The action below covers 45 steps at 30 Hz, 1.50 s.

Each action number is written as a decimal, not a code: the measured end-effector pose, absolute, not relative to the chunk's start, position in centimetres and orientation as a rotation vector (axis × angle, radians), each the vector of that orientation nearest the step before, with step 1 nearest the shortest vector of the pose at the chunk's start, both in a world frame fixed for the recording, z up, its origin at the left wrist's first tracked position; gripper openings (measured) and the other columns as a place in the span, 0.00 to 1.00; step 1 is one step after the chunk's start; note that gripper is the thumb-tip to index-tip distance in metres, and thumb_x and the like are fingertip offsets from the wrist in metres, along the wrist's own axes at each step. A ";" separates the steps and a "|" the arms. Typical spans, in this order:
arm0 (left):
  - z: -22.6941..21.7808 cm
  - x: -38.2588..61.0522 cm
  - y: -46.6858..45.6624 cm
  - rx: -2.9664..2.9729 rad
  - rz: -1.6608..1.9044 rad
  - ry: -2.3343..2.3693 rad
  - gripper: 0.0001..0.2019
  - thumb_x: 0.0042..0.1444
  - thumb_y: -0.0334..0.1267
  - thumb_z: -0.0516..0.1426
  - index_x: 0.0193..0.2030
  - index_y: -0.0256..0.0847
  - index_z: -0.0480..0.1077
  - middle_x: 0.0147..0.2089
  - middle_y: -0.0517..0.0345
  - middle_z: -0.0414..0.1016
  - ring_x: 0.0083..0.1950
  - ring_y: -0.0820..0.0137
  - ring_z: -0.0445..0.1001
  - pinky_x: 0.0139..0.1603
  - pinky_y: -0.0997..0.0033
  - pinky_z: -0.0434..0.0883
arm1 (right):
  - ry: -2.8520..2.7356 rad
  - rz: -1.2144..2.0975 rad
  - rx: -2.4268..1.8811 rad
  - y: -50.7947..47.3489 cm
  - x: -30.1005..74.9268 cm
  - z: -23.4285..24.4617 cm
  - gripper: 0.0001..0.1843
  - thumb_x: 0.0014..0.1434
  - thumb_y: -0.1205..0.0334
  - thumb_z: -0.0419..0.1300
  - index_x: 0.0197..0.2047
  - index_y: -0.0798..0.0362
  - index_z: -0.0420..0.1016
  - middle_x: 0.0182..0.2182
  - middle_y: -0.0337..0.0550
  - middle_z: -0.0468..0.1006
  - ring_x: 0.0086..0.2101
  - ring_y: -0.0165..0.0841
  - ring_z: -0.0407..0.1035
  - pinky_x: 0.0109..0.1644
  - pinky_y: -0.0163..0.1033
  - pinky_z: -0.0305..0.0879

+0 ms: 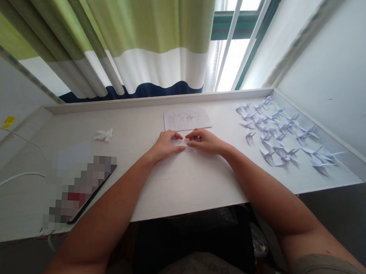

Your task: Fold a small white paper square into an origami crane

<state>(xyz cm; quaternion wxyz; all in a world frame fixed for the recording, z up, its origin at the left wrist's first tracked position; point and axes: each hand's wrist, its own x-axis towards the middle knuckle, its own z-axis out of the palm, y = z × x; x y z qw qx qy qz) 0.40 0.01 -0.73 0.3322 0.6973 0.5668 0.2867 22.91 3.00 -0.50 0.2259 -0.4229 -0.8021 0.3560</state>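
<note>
Your left hand and right hand meet over a small piece of white paper at the middle of the table, on your side of a printed sheet. Your fingers cover most of the paper, and its white merges with the table, so its outline and folds are hard to make out. The sliver you leave showing gives no sure pointing direction or long axis. Each grip has thumb and fingers curved and slightly parted at the paper; whether either pinches it or only presses it down, you cannot tell from here. The sheet's print is too small to read. Coarse blocks blur the flat device by your left forearm, leaving one dark edge clear.
</note>
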 end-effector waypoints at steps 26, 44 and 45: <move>-1.1 1.5 -0.2 1.393 1.038 1.065 0.26 0.45 0.58 0.75 0.41 0.39 0.82 0.42 0.49 0.87 0.42 0.62 0.84 0.46 0.62 0.78 | -1.678 1.251 -1.020 2.7 22.1 -0.7 0.14 0.58 0.49 0.70 0.37 0.52 0.81 0.37 0.43 0.82 0.38 0.34 0.74 0.43 0.40 0.69; -0.7 1.6 -0.4 1.495 0.995 1.077 0.23 0.50 0.58 0.72 0.40 0.39 0.83 0.38 0.52 0.85 0.36 0.66 0.80 0.42 0.64 0.76 | -1.671 1.303 -0.908 2.5 21.7 -0.8 0.21 0.59 0.41 0.70 0.35 0.53 0.79 0.30 0.40 0.80 0.32 0.32 0.71 0.39 0.39 0.66; -0.7 1.6 -0.4 1.499 0.996 1.082 0.23 0.50 0.59 0.72 0.40 0.40 0.83 0.38 0.52 0.85 0.36 0.66 0.79 0.42 0.65 0.76 | -1.673 1.307 -0.904 2.4 21.7 -0.7 0.22 0.59 0.40 0.70 0.35 0.53 0.79 0.30 0.40 0.80 0.32 0.31 0.71 0.39 0.39 0.67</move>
